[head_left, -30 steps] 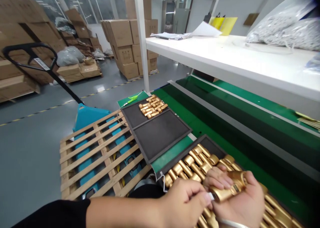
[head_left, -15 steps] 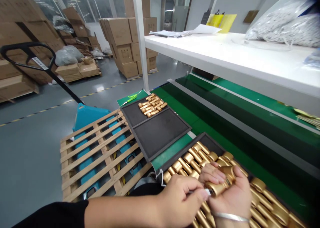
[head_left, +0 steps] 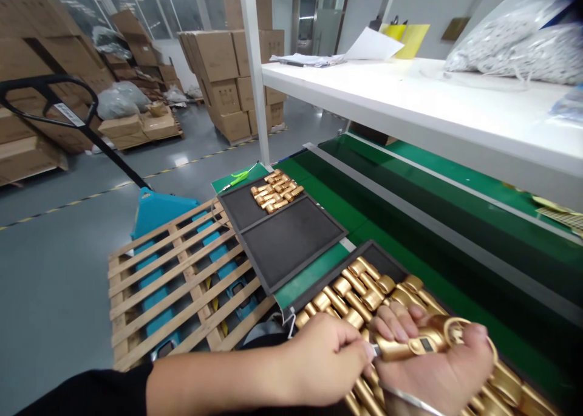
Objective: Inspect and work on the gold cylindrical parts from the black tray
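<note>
My right hand (head_left: 432, 361), palm up with a band at the wrist, is wrapped round a gold handheld device (head_left: 435, 341). The device has a small dark display on its handle and a round, ring-like head near my thumb. My left hand (head_left: 325, 358) pinches a small white-and-metal plug (head_left: 375, 349) at the handle's end; whether it is fully seated I cannot tell. Under both hands lies a dark tray (head_left: 376, 250) filled with rows of similar gold devices (head_left: 348, 291), partly covered by my hands and forearm.
Another dark tray (head_left: 291, 240) holds a small group of gold devices (head_left: 277, 191) in its far compartment. Beside it lies a bright green tool (head_left: 239, 176). A green conveyor (head_left: 387, 215) runs beneath a white shelf (head_left: 364, 82). To the left stand a wooden pallet (head_left: 182, 282) and pallet jack (head_left: 164, 209).
The gold device has turned in my right hand, so its display and round head now show. My right hand has shifted slightly right; the left still pinches the plug at the handle's end.
</note>
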{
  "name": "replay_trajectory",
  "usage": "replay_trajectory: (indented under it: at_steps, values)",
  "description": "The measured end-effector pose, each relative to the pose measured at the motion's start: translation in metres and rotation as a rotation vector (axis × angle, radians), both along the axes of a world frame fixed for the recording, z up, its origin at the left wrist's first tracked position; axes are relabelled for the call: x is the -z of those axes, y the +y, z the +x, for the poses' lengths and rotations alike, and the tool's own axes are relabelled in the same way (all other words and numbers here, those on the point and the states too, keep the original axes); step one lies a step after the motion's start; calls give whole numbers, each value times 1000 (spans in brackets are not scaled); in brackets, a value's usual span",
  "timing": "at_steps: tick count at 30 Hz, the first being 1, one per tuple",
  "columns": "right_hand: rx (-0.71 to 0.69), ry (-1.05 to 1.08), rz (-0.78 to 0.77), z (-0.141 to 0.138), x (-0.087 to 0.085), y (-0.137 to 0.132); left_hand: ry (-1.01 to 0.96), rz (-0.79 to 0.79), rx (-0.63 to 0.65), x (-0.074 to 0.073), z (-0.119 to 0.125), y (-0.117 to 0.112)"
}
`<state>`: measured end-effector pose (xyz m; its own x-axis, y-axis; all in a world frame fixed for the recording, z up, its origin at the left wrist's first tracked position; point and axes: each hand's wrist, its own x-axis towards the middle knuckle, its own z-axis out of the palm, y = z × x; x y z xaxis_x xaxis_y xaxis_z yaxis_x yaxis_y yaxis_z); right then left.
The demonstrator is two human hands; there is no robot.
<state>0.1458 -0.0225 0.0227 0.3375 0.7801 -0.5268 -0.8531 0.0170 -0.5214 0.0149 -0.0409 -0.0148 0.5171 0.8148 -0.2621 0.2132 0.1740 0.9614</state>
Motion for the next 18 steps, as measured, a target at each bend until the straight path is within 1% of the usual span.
replay_trajectory:
  at_steps: [3, 6, 10, 12, 14, 15, 18]
  values:
    - [9, -43, -26, 0, 1, -2, 62, 24, 22, 1, -2, 1]
    - [-9, 14, -74, 1, 4, -2, 85, 112, 43, 0, -3, 3]
    - [23, 37, -71, 3, 3, 0, 24, 127, 54, -1, -2, 4]
    - [24, 34, -64, 5, 2, 1, 3, 202, 47, -4, -1, 6]
    - [-8, 56, -44, 6, 2, 3, -21, 256, 56, -8, 0, 8]
    - [-30, 71, -24, 7, 2, 3, -39, 246, 63, -9, 0, 9]
    - [-65, 71, 27, 8, 3, 3, -69, 148, 39, -9, 3, 9]
